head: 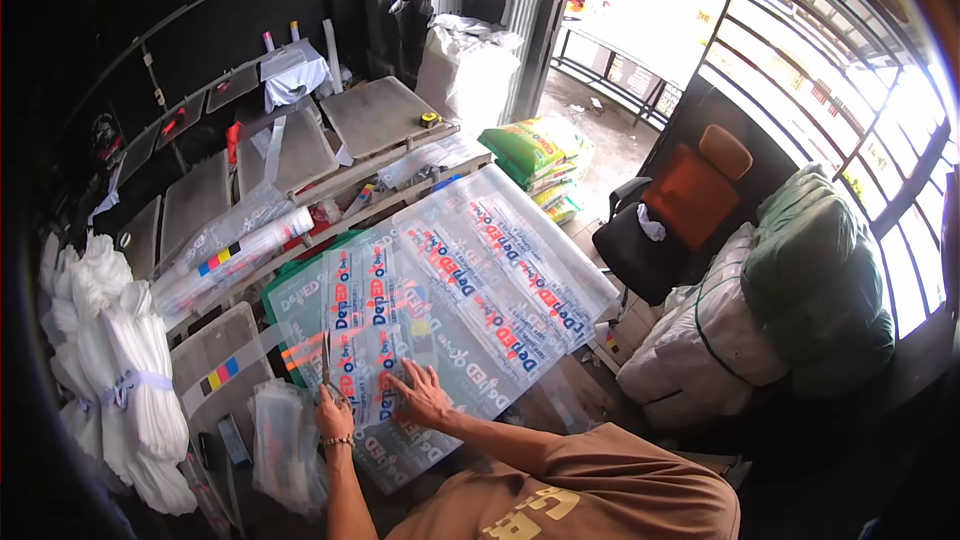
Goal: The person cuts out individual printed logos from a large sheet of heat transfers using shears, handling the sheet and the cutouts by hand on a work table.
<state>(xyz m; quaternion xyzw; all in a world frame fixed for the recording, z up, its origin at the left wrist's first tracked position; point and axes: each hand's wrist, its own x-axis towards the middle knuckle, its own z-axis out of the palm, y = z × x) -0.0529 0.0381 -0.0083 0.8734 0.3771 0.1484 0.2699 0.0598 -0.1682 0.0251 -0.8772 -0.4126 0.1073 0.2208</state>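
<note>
My left hand (334,412), with a bracelet at its wrist, grips a pair of scissors (326,360) whose blades point away from me. The scissors lie along the left edge of a clear plastic film piece (366,364) printed in red and blue. On that film my right hand (424,394) rests flat with its fingers spread. Beneath is a larger printed translucent plastic sheet (480,382), spread over the worktable. A green edge (271,300) shows under its left side. Beside my left hand lies a stack of clear plastic bags (281,442).
Bundled white material (139,382) stands at the left. Rolled printed film (255,240) lies on the slatted rack, with a tape measure (429,119) farther back. Filled sacks (529,150) stand beyond the table. An office chair (652,240) and large bundles (697,337) flank its right side.
</note>
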